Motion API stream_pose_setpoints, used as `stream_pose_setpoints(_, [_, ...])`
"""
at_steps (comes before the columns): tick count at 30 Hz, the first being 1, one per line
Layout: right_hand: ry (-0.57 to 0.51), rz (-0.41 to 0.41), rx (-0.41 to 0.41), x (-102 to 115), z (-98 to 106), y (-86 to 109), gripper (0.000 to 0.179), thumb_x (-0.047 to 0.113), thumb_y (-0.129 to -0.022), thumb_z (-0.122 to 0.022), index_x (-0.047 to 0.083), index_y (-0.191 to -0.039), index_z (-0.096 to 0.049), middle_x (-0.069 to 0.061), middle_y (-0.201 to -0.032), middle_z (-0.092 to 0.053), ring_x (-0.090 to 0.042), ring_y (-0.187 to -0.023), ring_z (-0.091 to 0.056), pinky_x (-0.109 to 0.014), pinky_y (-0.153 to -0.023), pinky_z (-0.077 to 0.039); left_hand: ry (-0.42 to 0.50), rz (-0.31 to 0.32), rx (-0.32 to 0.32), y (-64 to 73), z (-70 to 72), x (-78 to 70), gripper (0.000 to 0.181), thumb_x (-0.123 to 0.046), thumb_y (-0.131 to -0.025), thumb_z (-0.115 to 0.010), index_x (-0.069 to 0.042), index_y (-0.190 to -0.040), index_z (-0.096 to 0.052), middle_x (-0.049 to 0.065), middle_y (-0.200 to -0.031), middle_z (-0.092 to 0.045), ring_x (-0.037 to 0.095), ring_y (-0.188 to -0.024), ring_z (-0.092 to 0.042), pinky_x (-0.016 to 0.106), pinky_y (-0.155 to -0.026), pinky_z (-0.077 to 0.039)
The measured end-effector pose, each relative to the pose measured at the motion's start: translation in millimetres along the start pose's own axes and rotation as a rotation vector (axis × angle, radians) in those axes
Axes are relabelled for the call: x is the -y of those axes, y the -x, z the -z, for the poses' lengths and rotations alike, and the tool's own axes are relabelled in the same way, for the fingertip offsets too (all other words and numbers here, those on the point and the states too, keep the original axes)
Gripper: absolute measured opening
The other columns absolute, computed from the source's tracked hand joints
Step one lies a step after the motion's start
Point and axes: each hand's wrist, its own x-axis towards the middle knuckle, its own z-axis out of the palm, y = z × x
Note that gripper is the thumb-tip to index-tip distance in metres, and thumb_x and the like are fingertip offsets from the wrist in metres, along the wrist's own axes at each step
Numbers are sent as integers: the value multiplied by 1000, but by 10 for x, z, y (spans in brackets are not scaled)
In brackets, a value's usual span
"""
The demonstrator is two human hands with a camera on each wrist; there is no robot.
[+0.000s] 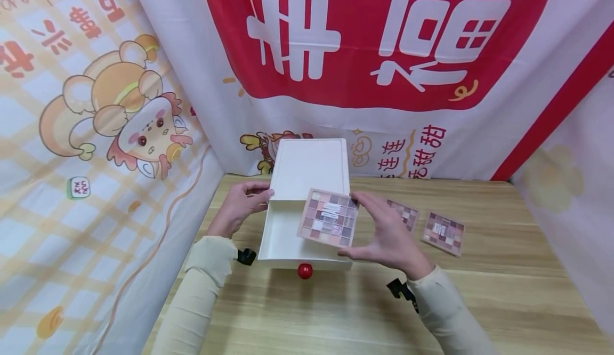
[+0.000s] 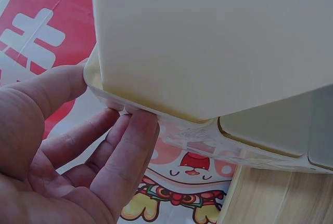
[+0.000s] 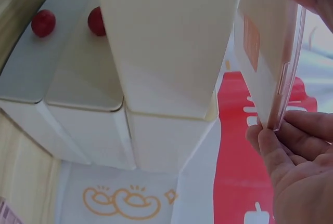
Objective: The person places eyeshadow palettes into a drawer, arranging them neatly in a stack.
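A white cabinet [image 1: 310,166] stands at the back of the table with its top drawer [image 1: 283,237] pulled out toward me. The drawer has a red round knob [image 1: 305,271]. My left hand [image 1: 243,206] grips the cabinet's left front corner, thumb and fingers around the edge in the left wrist view. Over the open drawer, my right hand [image 1: 390,232] holds an eyeshadow palette [image 1: 330,217] by its edges, between thumb and fingers. The palette is tilted and its clear lid with many coloured squares faces up. Its pale back [image 3: 263,42] shows in the right wrist view.
Right of the cabinet, two more eyeshadow palettes lie on the wooden table: one palette [image 1: 443,233] in full view, another palette [image 1: 404,214] partly behind my right hand. Lower drawer fronts [image 3: 78,52] with red knobs are closed. Printed cloth [image 1: 374,88] hangs close behind.
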Motion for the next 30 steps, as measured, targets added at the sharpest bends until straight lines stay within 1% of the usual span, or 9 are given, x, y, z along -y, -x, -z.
stream_pose_setpoints(3, [-4,16,31,18,-40,-57,119,54,-56,-96,5,-150,-42,-12,-150,-47,-30,-135,-45,-59,-109,-39,-5,7,-4,4,-1,-7,43,-20,-92,-77,0,-128,-64,19,-124,-61,31,-106,-64,38,-86,-61])
stream_pose_setpoints(8, [-19,28,77,29,-125,-145,118,56,-58,-94,5,-151,-42,-11,-151,-47,-32,-137,-43,-60,-111,-36,4,16,-13,-3,-9,-2,43,-19,-92,-78,-1,-128,-64,18,-124,-61,31,-106,-64,37,-86,-61])
stream_pose_setpoints(12, [-34,20,92,26,-172,-175,120,55,-55,-96,3,-150,-43,-10,-149,-48,-31,-135,-45,-59,-111,-38,18,10,-1,-22,-20,12,43,-18,-91,-78,0,-128,-65,19,-123,-61,31,-106,-64,38,-87,-60])
stream_pose_setpoints(18, [-2,30,132,52,-206,-237,118,59,-55,-94,4,-148,-45,-7,-145,-52,-27,-131,-49,-54,-109,-42,13,8,-6,-23,-15,8,44,-19,-92,-78,1,-129,-64,19,-124,-61,30,-105,-64,44,-92,-58])
stream_pose_setpoints(21, [11,37,159,74,-213,-279,119,60,-55,-94,3,-147,-45,-8,-143,-54,-27,-130,-50,-53,-109,-43,13,10,-8,-19,-7,8,45,-19,-92,-78,1,-129,-64,20,-124,-60,30,-105,-64,46,-94,-57])
stream_pose_setpoints(26, [16,34,215,125,-236,-349,122,58,-54,-95,0,-148,-44,-13,-143,-53,-30,-130,-49,-53,-110,-41,21,8,-6,-7,-5,9,45,-18,-92,-77,2,-129,-63,20,-125,-60,31,-106,-64,43,-92,-58])
stream_pose_setpoints(30, [37,49,228,146,-297,-396,122,59,-56,-94,-1,-149,-42,-13,-143,-52,-28,-130,-49,-50,-110,-42,26,11,-12,-4,-17,16,45,-17,-92,-77,2,-130,-62,20,-125,-60,30,-106,-64,39,-89,-59])
